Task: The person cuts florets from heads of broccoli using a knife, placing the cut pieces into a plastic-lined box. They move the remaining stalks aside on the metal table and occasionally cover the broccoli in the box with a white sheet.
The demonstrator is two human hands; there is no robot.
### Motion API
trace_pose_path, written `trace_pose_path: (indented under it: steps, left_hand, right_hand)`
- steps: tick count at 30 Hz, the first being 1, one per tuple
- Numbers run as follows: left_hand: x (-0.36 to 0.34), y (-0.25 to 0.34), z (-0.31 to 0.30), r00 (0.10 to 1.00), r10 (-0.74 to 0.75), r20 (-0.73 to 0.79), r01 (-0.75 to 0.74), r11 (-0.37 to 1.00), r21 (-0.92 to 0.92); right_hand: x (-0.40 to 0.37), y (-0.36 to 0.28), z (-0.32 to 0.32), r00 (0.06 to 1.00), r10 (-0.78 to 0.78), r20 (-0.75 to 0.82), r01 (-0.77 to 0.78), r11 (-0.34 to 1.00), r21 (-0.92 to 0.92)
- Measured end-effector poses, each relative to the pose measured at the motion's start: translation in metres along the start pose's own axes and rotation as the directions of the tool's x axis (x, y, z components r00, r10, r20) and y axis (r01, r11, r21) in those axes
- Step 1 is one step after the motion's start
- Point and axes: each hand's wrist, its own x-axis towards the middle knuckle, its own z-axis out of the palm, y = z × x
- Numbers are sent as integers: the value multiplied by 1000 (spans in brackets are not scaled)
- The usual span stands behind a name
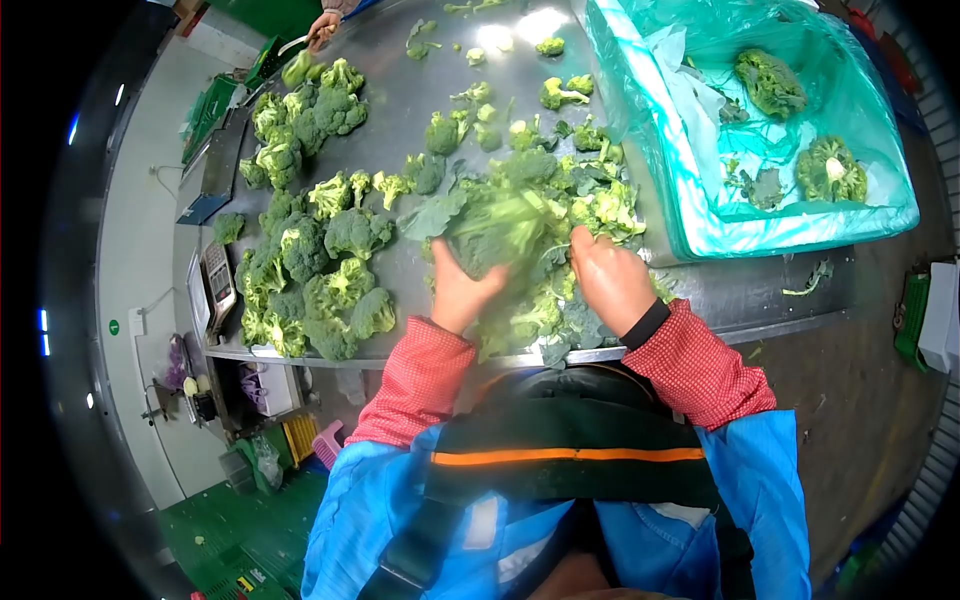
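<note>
A broccoli head [505, 220], smeared by motion, has its pale stalks and leaves facing up at the middle of the metal table. My left hand [462, 285] is closed on its near left side, with the fingers partly hidden beneath it. My right hand [612, 280] makes a fist just right of the head; whatever it grips is hidden. Cut florets and leaf trimmings [605, 205] lie around and beyond the right hand. To the left of my left hand, a big pile of broccoli florets [300, 250] covers the table's left side.
A crate lined with green plastic [690, 200] stands at the right, holding a few broccoli heads [770, 82] and leaves. Another person's hand [323, 30] holds a thin tool at the far left. A scale with keys [217, 275] sits by the left edge. The metal table [390, 70] ends before my waist.
</note>
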Motion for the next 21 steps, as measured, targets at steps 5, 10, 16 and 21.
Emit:
trace_pose_path:
  steps: [5,10,16,21]
  left_hand:
    - [3,-6,7,998,-33,-61,34,999,18]
    - [3,-28,0,994,-9,-107,6,999,-32]
    - [-8,-18,13,989,-32,-141,37,999,36]
    - [-17,-37,-5,996,-80,-48,69,978,-195]
  right_hand:
    - [25,12,14,995,-63,82,59,997,55]
    - [33,-3,12,990,-30,138,44,994,-96]
    - [40,5,35,994,2,111,10,994,-112]
    - [27,18,59,987,97,128,-103,994,42]
